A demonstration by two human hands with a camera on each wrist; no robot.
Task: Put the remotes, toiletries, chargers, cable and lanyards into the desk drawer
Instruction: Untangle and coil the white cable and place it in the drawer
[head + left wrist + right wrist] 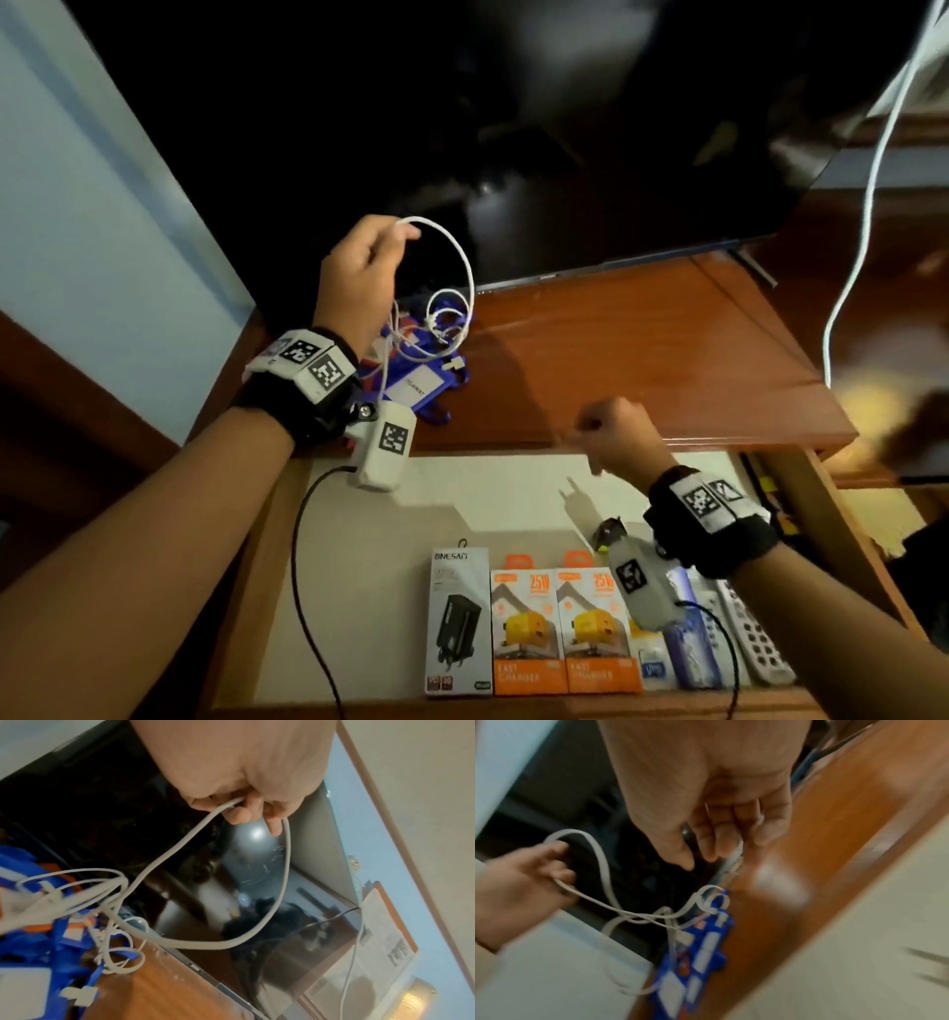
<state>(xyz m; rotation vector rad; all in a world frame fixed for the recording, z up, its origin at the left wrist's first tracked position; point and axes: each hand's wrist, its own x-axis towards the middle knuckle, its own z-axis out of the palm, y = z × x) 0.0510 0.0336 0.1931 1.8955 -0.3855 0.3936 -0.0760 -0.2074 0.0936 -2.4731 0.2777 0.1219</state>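
Observation:
My left hand pinches a white cable and holds one loop of it up above the desk's back left corner. The rest of the cable trails down in tangled coils onto a pile of blue lanyards with badge holders. My right hand hovers over the desk's front edge, fingers loosely curled, with nothing seen in it. Below it the drawer stands open. It holds a white charger box, two orange charger boxes, small toiletry packets and white remotes.
A dark TV stands at the back of the wooden desk top. A white cord hangs down on the right. The drawer's left half shows bare pale lining. A blue wall borders the desk on the left.

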